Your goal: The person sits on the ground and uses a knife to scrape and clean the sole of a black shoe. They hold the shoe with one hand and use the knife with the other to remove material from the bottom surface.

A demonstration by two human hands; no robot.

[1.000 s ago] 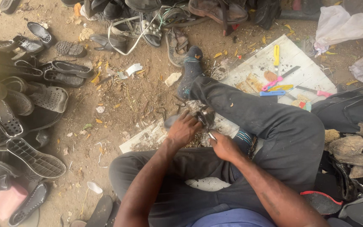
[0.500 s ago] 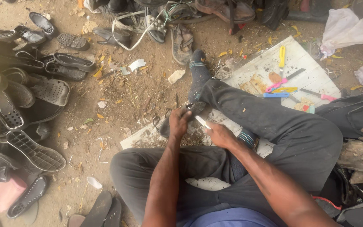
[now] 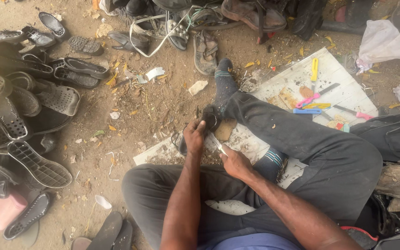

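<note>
I sit cross-legged on a dirty white board (image 3: pixel 283 78) on the dirt ground. My left hand (image 3: pixel 194 135) grips a small dark shoe piece (image 3: pixel 210 118), held upright in front of my knees. My right hand (image 3: pixel 235 163) holds a thin knife (image 3: pixel 215 142) whose pale blade points up-left and meets the lower edge of the dark piece. Both forearms reach forward over my dark trousers. My socked foot (image 3: pixel 225 83) stretches out beyond the hands.
Many black shoe soles (image 3: pixel 33 106) are piled at the left. Sandals and straps (image 3: pixel 195 32) lie at the top. Pink, blue and yellow tools (image 3: pixel 313 99) rest on the board to the right. White bags (image 3: pixel 390 41) are at the upper right, worn shoes (image 3: pixel 396 180) at the right edge.
My hands stayed together on the dark piece and knife. The left hand shifted up along the piece, and the view moved slightly closer and to the left.
</note>
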